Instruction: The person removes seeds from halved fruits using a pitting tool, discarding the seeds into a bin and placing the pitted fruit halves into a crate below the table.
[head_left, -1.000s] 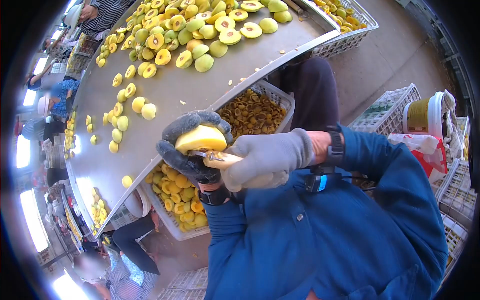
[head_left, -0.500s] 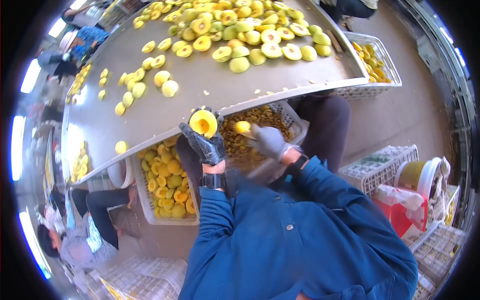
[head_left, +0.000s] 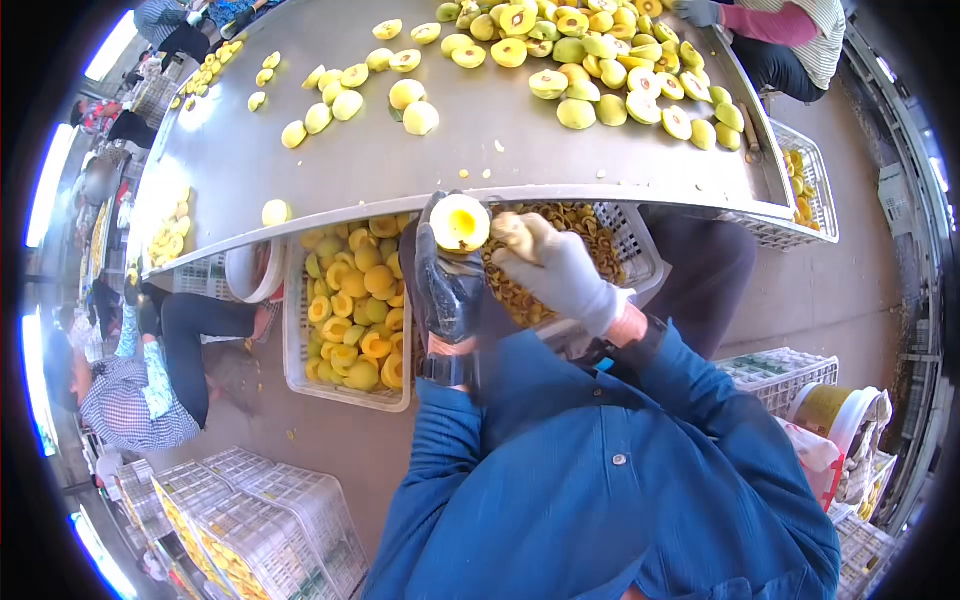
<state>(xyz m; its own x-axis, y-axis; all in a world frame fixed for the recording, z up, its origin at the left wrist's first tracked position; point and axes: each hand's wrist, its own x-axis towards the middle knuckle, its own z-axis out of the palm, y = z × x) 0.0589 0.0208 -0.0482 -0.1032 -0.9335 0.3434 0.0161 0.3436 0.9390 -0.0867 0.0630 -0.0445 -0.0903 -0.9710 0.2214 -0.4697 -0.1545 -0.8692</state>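
Note:
In my left hand (head_left: 450, 285), in a dark glove, a yellow peach half (head_left: 461, 223) sits with its hollowed cut face turned up. My right hand (head_left: 565, 270), in a grey glove, is closed just to the right of the fruit. Something pale brown shows at its fingertips, too blurred to name. Below both hands, a crate (head_left: 640, 262) of brown pits and scraps stands under the table edge. To the left, another crate (head_left: 350, 395) holds yellow peach halves.
A metal table (head_left: 380, 160) with a raised rim carries many cut peach halves (head_left: 600, 75). Stacked crates (head_left: 270, 510) stand at lower left, another crate (head_left: 790, 375) and a bucket (head_left: 850, 415) at right. Co-workers sit at left (head_left: 140, 400) and far right (head_left: 800, 40).
The view has shifted, bringing more of the table's right side in. My right hand has come up close beside the peach half, which my left hand still holds.

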